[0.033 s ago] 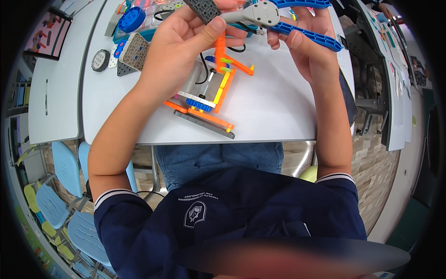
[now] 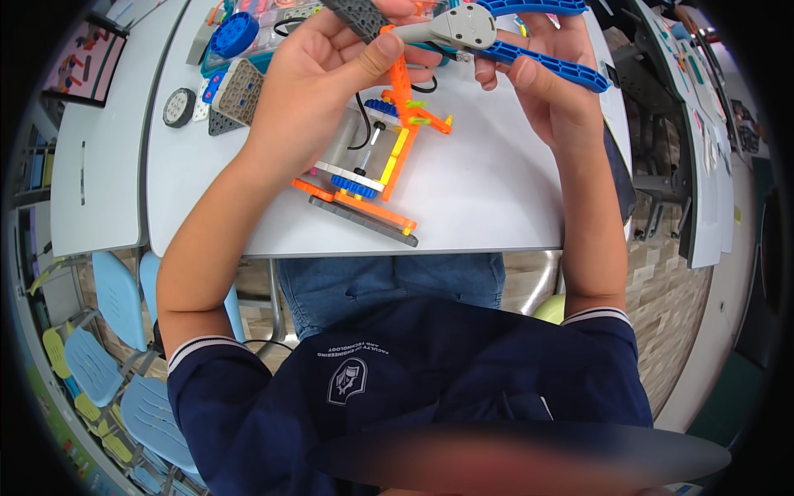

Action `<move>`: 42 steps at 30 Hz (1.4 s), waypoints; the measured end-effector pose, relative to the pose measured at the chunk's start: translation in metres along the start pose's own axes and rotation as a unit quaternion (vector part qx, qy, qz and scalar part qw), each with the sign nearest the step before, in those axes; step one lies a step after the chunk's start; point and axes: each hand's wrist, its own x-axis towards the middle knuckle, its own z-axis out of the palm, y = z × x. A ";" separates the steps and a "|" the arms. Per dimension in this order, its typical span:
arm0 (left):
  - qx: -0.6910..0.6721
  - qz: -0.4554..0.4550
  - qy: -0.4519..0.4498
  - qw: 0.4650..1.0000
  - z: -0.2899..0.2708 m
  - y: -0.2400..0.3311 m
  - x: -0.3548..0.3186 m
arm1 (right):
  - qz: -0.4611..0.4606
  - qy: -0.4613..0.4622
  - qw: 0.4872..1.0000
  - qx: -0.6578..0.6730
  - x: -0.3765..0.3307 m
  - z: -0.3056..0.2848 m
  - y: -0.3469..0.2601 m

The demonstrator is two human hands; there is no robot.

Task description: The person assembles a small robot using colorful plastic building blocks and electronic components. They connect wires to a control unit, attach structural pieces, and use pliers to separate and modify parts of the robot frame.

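Observation:
My left hand (image 2: 335,70) pinches a dark grey perforated beam (image 2: 357,15) at the top edge. An orange beam (image 2: 400,80) with lime-green pegs (image 2: 418,113) hangs below it. My right hand (image 2: 546,70) is around a plier-like tool with a grey head (image 2: 463,26) and two spread blue handles (image 2: 552,66). The tool's grey nose reaches the dark grey beam by my left thumb. Beneath my left hand stands a built model with a yellow strip (image 2: 397,153), blue gears (image 2: 353,186) and an orange bar (image 2: 376,213). My left hand hides part of the model.
The white table (image 2: 488,190) ends close to my body. At its far left are a grey wheel (image 2: 179,107), a beige perforated block (image 2: 240,91) and a blue ring (image 2: 235,35) beside a parts box. A black cable (image 2: 362,116) loops near the model. A screen (image 2: 83,62) stands farther left.
The hanging orange beam and its green pegs have swung a little to the right. The tool's head and the dark grey beam have shifted very slightly left.

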 end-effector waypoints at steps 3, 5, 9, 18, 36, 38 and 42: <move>0.009 0.035 0.030 0.999 0.001 -0.001 0.003 | -0.004 0.002 0.998 -0.056 0.001 0.003 -0.003; -0.020 0.046 0.042 0.998 0.000 -0.002 0.008 | -0.009 0.017 0.997 -0.070 0.003 0.006 -0.005; -0.174 -0.077 0.081 0.978 -0.004 -0.001 0.005 | -0.015 0.057 0.996 -0.065 0.002 0.006 -0.005; -0.137 -0.022 -0.021 0.990 -0.012 -0.006 0.006 | -0.029 0.087 0.996 -0.024 0.007 -0.005 -0.001; -0.139 -0.030 0.114 0.983 -0.003 -0.003 0.004 | -0.036 0.024 0.998 -0.042 0.003 0.012 -0.007; -0.140 -0.023 0.120 0.983 -0.001 -0.003 0.005 | -0.007 0.046 0.998 -0.038 0.003 0.011 -0.005; -0.137 -0.034 0.128 0.982 -0.003 -0.004 0.007 | -0.030 0.007 0.996 -0.087 0.005 0.005 0.000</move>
